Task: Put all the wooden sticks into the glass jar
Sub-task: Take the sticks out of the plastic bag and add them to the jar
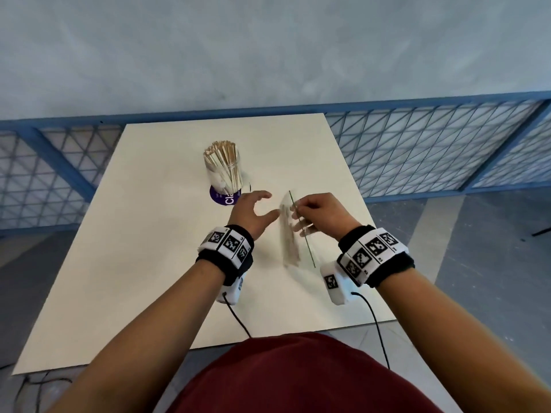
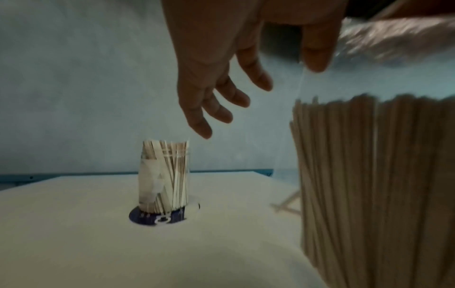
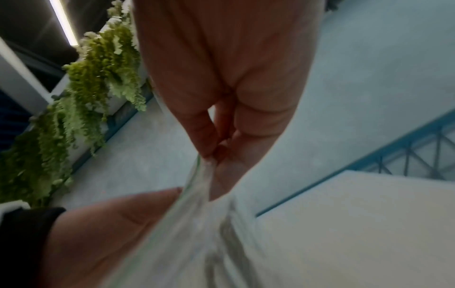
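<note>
A glass jar packed with upright wooden sticks stands on a purple disc at the table's far middle. My right hand pinches the top edge of a clear zip bag and holds it above the table. Inside the bag hangs a bundle of wooden sticks. My left hand hovers open just left of the bag with fingers spread, its thumb at the bag's edge. A few loose sticks lie on the table behind the bag.
The white table top reaches from my body to a blue mesh fence at the back and right. Black wrist cables trail over the near edge. Green hanging plants show in the right wrist view.
</note>
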